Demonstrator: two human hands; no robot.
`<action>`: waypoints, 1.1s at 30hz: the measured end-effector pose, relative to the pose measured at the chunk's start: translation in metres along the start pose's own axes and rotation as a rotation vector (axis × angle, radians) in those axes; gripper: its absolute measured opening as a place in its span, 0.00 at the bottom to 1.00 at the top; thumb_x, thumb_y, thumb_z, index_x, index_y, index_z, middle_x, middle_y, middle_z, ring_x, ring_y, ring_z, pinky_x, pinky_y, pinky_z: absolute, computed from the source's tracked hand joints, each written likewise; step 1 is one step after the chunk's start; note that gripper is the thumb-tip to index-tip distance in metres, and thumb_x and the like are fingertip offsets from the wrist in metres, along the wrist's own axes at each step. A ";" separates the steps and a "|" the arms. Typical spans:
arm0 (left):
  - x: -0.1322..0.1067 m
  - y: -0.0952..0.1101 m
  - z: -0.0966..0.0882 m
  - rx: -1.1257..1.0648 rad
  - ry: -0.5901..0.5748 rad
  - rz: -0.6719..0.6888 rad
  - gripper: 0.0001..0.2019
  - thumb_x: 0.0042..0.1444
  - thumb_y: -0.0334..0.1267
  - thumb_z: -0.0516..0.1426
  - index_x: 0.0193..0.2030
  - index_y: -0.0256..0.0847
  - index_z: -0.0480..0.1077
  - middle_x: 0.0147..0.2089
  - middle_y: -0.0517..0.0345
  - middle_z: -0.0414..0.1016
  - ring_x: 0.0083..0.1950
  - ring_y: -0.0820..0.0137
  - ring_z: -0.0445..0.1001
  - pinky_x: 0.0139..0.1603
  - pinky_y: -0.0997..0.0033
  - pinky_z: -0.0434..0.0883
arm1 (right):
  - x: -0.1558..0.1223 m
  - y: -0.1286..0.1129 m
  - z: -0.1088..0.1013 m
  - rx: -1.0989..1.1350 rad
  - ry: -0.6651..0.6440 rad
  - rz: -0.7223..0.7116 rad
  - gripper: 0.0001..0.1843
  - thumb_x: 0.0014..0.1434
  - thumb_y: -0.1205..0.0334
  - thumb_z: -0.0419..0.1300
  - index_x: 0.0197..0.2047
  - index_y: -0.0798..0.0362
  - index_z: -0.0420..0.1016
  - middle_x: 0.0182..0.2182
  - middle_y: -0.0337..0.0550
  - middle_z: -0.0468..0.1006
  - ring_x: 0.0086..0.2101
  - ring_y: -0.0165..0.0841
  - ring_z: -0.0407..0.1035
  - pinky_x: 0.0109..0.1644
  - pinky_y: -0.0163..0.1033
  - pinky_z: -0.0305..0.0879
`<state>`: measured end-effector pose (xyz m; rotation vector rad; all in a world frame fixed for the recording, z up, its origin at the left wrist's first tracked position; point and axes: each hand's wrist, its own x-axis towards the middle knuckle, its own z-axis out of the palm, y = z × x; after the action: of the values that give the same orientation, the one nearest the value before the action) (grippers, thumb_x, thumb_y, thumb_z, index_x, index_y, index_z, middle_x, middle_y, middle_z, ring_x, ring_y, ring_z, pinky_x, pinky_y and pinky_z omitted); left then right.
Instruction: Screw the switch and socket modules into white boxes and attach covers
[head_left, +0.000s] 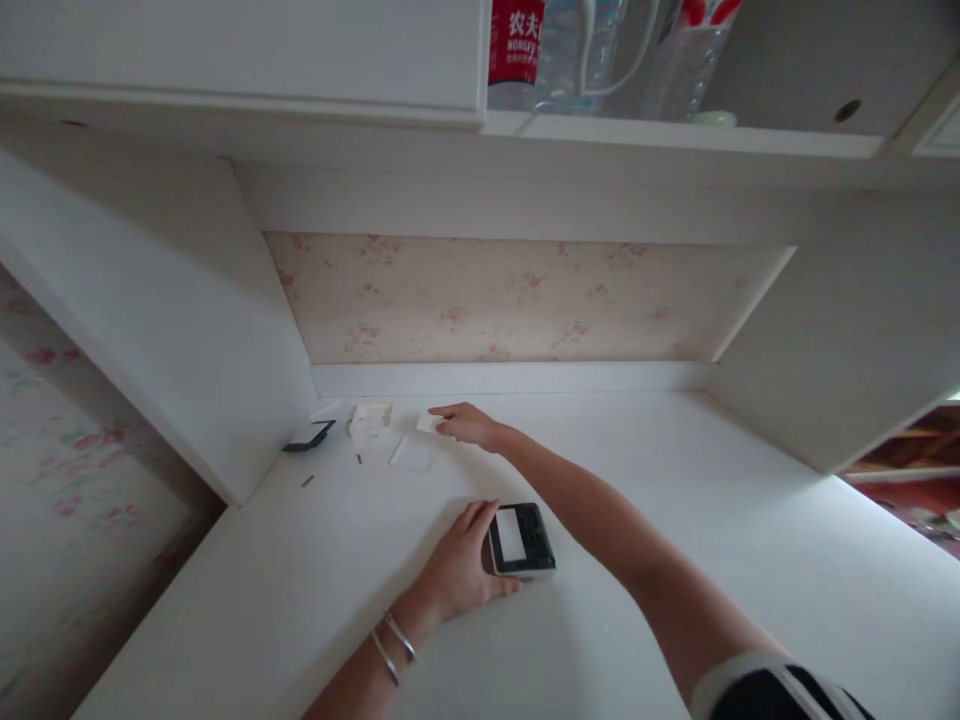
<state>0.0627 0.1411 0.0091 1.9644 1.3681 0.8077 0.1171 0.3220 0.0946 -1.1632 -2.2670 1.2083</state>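
Observation:
My left hand [469, 560], with two silver bangles at the wrist, is closed around the left side of a small black-and-white box-shaped device [536, 535]. The device rests on the white desktop, and a white rectangle shows on its black top. Farther back, my right hand [472, 425] has its thumb and index finger on a small white card-like piece [426, 424]. A clear flat frame or sheet [412, 453] lies just in front of that piece. To its left sits a cream-coloured paper-like piece [370, 420].
A black-edged flat part [309, 436] lies by the left side panel. Two small dark strips, one of them here [307, 481], are on the desktop [247, 620]. Overhead, a shelf [675, 135] holds plastic bottles [517, 45] and a white cable.

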 end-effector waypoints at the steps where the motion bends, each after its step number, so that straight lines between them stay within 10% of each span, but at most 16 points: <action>1: 0.000 0.000 0.001 0.002 0.007 0.009 0.50 0.37 0.47 0.69 0.66 0.43 0.51 0.66 0.48 0.53 0.64 0.54 0.56 0.65 0.56 0.57 | -0.013 0.005 -0.006 0.085 0.023 0.004 0.21 0.55 0.65 0.58 0.54 0.55 0.71 0.37 0.44 0.77 0.37 0.33 0.71 0.45 0.41 0.67; 8: 0.001 0.003 0.001 0.025 0.016 0.046 0.46 0.39 0.45 0.68 0.65 0.45 0.53 0.64 0.51 0.56 0.64 0.55 0.56 0.64 0.56 0.57 | -0.126 0.050 -0.029 0.544 0.208 0.075 0.11 0.51 0.56 0.62 0.34 0.55 0.71 0.31 0.43 0.74 0.32 0.30 0.70 0.43 0.37 0.69; 16: 0.000 0.008 0.001 0.031 0.007 0.020 0.45 0.40 0.44 0.68 0.64 0.45 0.53 0.63 0.51 0.57 0.63 0.55 0.57 0.63 0.56 0.59 | -0.212 0.079 -0.009 0.859 0.392 0.207 0.14 0.44 0.58 0.70 0.26 0.53 0.68 0.21 0.33 0.68 0.23 0.24 0.61 0.26 0.30 0.56; 33: 0.001 0.012 0.001 0.021 0.034 0.055 0.44 0.40 0.40 0.68 0.63 0.47 0.52 0.62 0.52 0.58 0.62 0.58 0.58 0.62 0.58 0.60 | -0.216 0.084 0.032 0.345 0.399 0.324 0.20 0.54 0.43 0.58 0.29 0.55 0.71 0.13 0.34 0.65 0.14 0.25 0.54 0.17 0.32 0.48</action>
<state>0.0708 0.1381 0.0176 2.0210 1.3524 0.8586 0.2739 0.1618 0.0280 -1.5064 -1.5525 1.2767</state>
